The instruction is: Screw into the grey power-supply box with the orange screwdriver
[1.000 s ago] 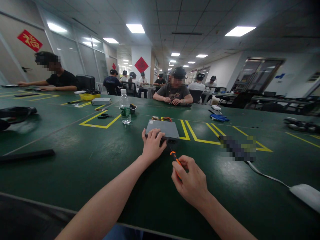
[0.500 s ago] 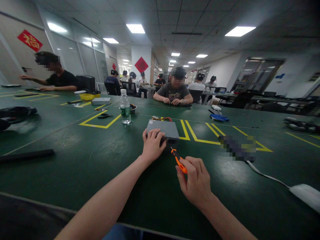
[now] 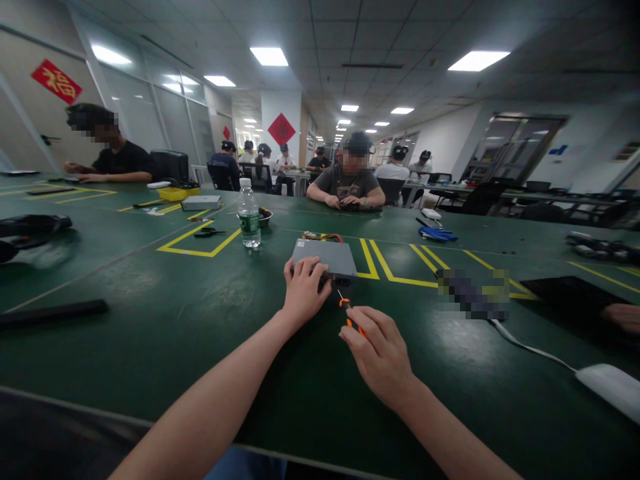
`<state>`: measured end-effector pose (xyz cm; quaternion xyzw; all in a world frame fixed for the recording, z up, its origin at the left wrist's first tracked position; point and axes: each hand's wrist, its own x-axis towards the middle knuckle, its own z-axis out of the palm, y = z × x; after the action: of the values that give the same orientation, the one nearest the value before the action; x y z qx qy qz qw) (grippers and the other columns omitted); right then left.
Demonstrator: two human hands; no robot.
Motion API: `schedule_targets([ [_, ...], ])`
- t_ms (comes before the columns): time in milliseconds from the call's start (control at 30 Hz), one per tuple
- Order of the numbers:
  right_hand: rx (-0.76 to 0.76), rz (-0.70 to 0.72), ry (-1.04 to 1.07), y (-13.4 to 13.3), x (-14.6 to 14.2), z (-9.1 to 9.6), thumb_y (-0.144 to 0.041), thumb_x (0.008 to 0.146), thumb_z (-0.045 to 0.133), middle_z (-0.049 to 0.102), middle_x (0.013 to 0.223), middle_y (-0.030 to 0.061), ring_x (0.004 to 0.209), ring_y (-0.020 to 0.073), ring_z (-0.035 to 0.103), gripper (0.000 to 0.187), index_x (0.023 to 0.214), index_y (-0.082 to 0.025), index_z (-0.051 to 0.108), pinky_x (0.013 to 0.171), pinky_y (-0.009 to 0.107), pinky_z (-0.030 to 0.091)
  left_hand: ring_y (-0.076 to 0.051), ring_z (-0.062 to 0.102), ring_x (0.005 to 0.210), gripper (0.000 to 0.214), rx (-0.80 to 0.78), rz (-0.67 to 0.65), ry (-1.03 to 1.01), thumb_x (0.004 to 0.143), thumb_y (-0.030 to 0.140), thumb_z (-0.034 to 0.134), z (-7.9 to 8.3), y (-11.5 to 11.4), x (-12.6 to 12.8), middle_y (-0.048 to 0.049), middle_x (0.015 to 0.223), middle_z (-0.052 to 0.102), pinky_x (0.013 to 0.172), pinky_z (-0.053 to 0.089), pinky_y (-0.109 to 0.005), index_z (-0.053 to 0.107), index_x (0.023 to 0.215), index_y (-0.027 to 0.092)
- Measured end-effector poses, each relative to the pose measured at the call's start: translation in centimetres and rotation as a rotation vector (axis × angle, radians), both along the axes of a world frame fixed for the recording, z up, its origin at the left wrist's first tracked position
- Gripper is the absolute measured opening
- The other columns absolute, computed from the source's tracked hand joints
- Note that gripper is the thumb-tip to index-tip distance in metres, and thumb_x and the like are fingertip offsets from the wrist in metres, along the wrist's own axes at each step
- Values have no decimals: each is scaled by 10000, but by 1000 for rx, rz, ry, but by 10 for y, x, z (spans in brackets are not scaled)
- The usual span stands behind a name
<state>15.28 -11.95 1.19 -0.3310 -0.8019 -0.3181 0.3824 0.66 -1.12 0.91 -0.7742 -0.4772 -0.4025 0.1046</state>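
Observation:
A grey metal computer power supply lies flat on the green table, its socket side towards me and coloured wires at its back. My left hand grips its near left corner, fingers over the top and thumb at the front side. In my right hand is a screwdriver with an orange and black handle, held between thumb and fingers. Its thin tip points up and left, close to the front side of the power supply; whether it touches is too small to tell.
Left of the power supply stands a water bottle, with a metal bowl behind it. A power strip with a white cable lies at right. Another person's hand holds a dark flat object there. A black bar lies at left.
My right hand has moved slightly left and forward, its fingers now covering more of the screwdriver handle. The dark object and another person's hand have come in at right. My left hand stays put.

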Motion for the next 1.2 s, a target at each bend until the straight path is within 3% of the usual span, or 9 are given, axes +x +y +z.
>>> schedule_targets([
  [200, -101, 91, 96, 3, 1, -5, -8, 799, 451, 472, 1160, 147, 1131, 218, 463, 368, 1133, -151, 392, 832, 383, 512, -230, 412, 1154, 247, -9, 7, 7, 803, 317, 512, 0, 0, 0, -43, 1198, 523, 1052, 157, -455, 544, 1042, 265],
  [367, -120, 13, 113, 3, -1, -2, -92, 812, 502, 404, 1187, 153, 1119, 240, 443, 280, 1062, -173, 404, 798, 404, 515, -230, 414, 1151, 238, -1, 2, 1, 803, 321, 512, -1, 1, 0, -46, 1189, 526, 1050, 161, -453, 547, 1029, 259],
  [467, -28, -47, 88, 3, -1, -1, -109, 788, 563, 434, 1076, 110, 1036, 240, 469, 238, 983, -189, 455, 751, 405, 516, -227, 416, 1149, 244, 8, 3, -6, 800, 316, 517, -1, 1, 0, -47, 1188, 528, 1047, 166, -456, 548, 1034, 256],
  [533, 1, -12, 71, 3, 0, -1, -42, 779, 540, 459, 1030, 97, 1012, 224, 482, 266, 994, -180, 467, 751, 381, 518, -226, 417, 1147, 245, 13, 5, -6, 797, 310, 521, -2, 2, 0, -46, 1190, 528, 1045, 168, -458, 549, 1034, 257],
  [733, -83, 150, 19, 5, 0, -2, 28, 793, 446, 454, 1167, 146, 1171, 240, 423, 385, 1144, -123, 400, 897, 404, 487, -216, 426, 1140, 232, 24, 11, -12, 788, 311, 532, -3, 3, 1, -37, 1182, 535, 1048, 161, -453, 550, 1013, 260],
  [867, -80, 55, -6, 4, -2, -1, -40, 804, 495, 388, 1239, 146, 1208, 269, 378, 323, 1091, -167, 418, 884, 441, 484, -217, 423, 1143, 229, 25, 9, -7, 789, 305, 529, -3, 2, 1, -42, 1182, 535, 1052, 155, -454, 550, 1011, 254],
  [1000, -12, -33, 49, 3, -2, -1, -156, 798, 578, 422, 1104, 110, 1072, 244, 455, 245, 1009, -196, 460, 780, 417, 520, -228, 425, 1141, 230, 19, 9, -4, 788, 299, 525, -2, 2, 1, -46, 1179, 536, 1048, 169, -459, 556, 1012, 254],
  [1100, 2, -4, 16, 2, -1, -2, -81, 801, 538, 458, 1013, 85, 996, 205, 488, 217, 984, -189, 489, 748, 356, 534, -231, 422, 1144, 238, 20, 8, -3, 787, 295, 526, -1, 1, 0, -46, 1182, 534, 1049, 169, -460, 558, 1019, 256],
  [1200, -35, 71, -1, 3, 0, -4, -10, 792, 490, 482, 1067, 106, 1070, 217, 472, 300, 1056, -150, 466, 831, 370, 518, -229, 421, 1145, 242, 19, 5, -7, 785, 300, 529, -1, 1, 0, -46, 1187, 532, 1051, 165, -461, 555, 1021, 255],
])
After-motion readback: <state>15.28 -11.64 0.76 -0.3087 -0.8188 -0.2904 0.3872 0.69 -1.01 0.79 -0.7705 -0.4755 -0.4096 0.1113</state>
